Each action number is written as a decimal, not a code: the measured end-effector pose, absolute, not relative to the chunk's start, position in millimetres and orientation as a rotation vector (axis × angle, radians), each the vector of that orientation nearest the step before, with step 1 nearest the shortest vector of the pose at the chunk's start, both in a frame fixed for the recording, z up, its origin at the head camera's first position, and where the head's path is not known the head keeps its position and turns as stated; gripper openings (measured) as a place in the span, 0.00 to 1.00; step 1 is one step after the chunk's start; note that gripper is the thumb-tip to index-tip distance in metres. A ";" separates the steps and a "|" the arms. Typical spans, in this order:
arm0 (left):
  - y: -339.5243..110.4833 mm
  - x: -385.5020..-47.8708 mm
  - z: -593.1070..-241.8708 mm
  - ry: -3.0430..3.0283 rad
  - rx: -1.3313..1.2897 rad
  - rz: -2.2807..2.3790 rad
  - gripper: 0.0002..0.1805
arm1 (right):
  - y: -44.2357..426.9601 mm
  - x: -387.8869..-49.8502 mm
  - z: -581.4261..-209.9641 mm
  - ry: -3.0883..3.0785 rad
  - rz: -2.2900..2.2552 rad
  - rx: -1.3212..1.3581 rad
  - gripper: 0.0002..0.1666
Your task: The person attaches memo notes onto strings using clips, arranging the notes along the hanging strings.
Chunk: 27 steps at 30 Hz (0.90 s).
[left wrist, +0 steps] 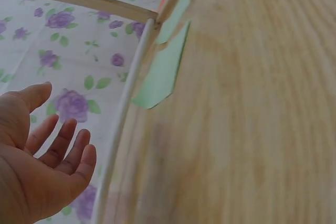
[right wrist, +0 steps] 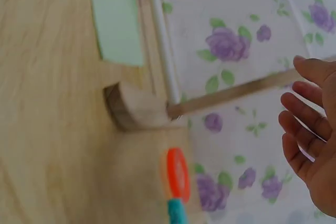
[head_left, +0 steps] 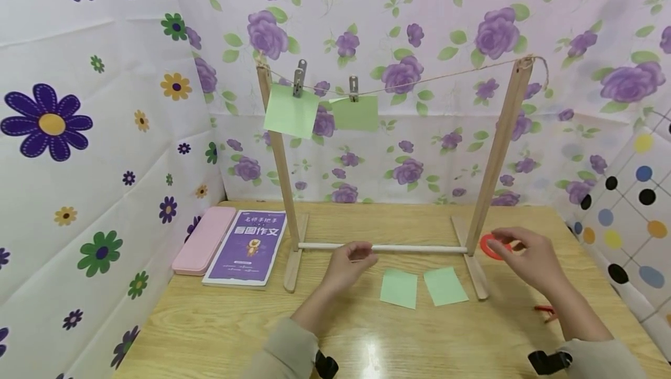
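My left hand (head_left: pixel 350 265) hovers before the white rod (head_left: pixel 419 248) of a wooden frame. Its fingers are loosely bent around nothing, as the left wrist view shows. Holding nothing either, my right hand (head_left: pixel 529 254) is over the right side of the table, near a round red-rimmed thing with a teal handle (right wrist: pixel 177 211), seemingly a magnifying glass (right wrist: pixel 179 176). Two green paper squares, one on the left (head_left: pixel 399 289) and one on the right (head_left: pixel 446 286), lie flat between the hands. Above, metal clips (head_left: pixel 298 83) hold two more green papers (head_left: pixel 291 112) on a twine line (head_left: pixel 430 81).
The frame's left post (head_left: pixel 283 187) and right post (head_left: pixel 498 158) rise from wooden feet on the table (head_left: pixel 220 332). At the left lie a purple book (head_left: pixel 246 248) and a pink case (head_left: pixel 204 240). A small red object (head_left: pixel 546 311) is partly hidden beside my right forearm.
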<state>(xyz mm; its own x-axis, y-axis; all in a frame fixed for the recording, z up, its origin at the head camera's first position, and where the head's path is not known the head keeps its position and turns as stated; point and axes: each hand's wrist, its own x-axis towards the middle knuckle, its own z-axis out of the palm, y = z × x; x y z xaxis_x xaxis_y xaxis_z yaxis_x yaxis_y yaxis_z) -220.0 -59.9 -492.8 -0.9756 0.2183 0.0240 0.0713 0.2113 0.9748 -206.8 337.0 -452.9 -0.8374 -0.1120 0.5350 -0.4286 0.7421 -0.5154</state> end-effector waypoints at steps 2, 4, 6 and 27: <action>-55.2 -218.7 -501.1 2.360 0.303 1.845 0.23 | 346.3 -203.2 -462.4 -2.510 0.888 0.361 0.15; -51.1 -217.1 -508.0 2.377 0.338 1.801 0.25 | 355.4 -199.9 -471.1 -2.547 0.878 0.319 0.17; -48.1 -215.6 -514.8 2.400 0.367 1.747 0.27 | 364.3 -197.7 -479.1 -2.589 0.859 0.279 0.20; -41.3 -210.2 -536.5 2.561 0.643 1.381 0.31 | 422.7 -198.7 -529.8 -2.965 0.727 0.254 0.36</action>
